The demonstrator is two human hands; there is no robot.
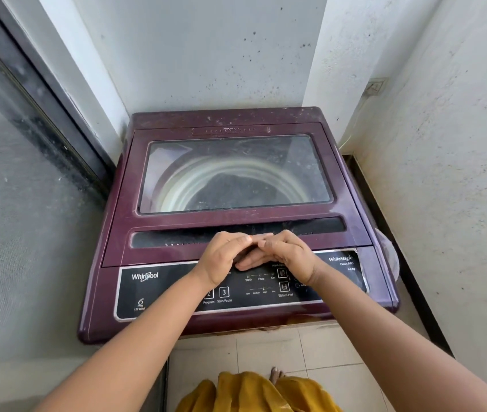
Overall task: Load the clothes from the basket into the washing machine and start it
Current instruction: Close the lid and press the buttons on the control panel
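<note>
The washing machine [236,221] sits in the corner, lid [233,173] shut, walls close behind and to your right (floor tiles [280,352] open in front). Your left hand [221,258] and right hand [283,255] meet at the lid's front edge above the control panel [159,288], fingers curled and touching, holding nothing.

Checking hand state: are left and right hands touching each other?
Touching. Head view shows the left hand and right hand meeting at the fingertips, above the washing machine control panel.

Maroon washing machine [236,221] in a corner, glass lid [233,173] closed. Left hand [221,260] and right hand [283,257] touching together above the control panel [153,289]. Yellow garment [254,394] below.
</note>
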